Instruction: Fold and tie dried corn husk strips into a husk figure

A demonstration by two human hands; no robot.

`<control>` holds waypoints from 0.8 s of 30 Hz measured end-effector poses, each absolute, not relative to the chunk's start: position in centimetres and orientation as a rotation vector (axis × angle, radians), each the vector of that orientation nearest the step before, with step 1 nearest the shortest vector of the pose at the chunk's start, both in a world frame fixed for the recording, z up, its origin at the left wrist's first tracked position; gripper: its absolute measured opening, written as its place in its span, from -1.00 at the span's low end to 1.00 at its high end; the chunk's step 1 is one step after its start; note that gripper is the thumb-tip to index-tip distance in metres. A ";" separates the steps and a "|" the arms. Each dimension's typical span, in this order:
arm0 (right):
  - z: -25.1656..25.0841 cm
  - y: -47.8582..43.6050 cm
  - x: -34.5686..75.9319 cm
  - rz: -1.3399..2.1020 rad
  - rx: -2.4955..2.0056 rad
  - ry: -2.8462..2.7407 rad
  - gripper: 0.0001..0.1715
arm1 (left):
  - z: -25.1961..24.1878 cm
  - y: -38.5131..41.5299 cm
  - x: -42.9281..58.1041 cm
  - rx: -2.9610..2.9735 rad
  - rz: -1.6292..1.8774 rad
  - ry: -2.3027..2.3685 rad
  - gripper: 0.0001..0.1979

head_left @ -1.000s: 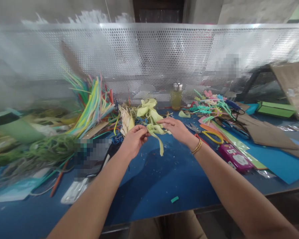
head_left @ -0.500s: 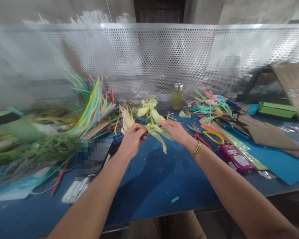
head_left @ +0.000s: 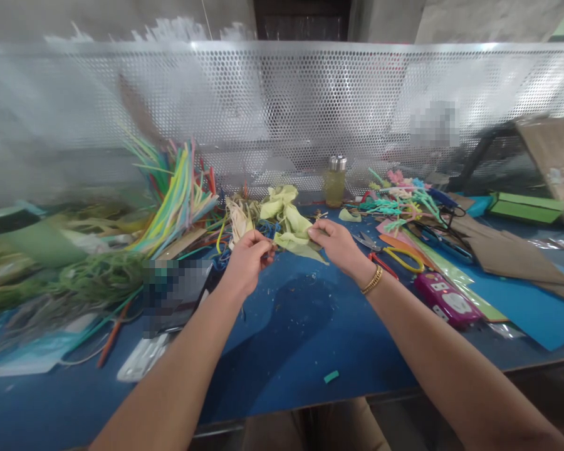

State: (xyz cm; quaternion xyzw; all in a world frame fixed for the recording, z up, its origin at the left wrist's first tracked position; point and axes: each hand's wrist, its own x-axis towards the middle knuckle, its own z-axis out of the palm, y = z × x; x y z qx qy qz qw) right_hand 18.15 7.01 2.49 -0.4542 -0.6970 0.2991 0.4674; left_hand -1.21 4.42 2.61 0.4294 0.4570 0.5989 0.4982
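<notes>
Both my hands meet over the blue table [head_left: 282, 338] at a bunch of pale green leaf strips [head_left: 289, 228]. My left hand [head_left: 247, 260] is closed in a pinch on the left end of one strip. My right hand [head_left: 336, 244] pinches the same bunch from the right, fingers curled around it; a gold bracelet sits on that wrist. Just behind lies a pile of dried husk [head_left: 239, 219].
A fan of coloured sticks [head_left: 178, 194] stands left of the husk, with green twine [head_left: 89, 282] beyond. A small jar [head_left: 334, 181], scissors [head_left: 371, 244], a pink case [head_left: 444, 297], brown card [head_left: 512, 257] and green boxes [head_left: 521, 207] lie right. A perforated metal screen [head_left: 282, 113] backs the table.
The hanging end of the green strip has been drawn up and now lies folded between my hands. Both hands have edged slightly away from me.
</notes>
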 end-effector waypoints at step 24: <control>1.6 6.5 15.9 1.132 -0.934 -1.311 -0.87 | 2.9 4.8 -1.9 1.020 1.716 1.154 -0.76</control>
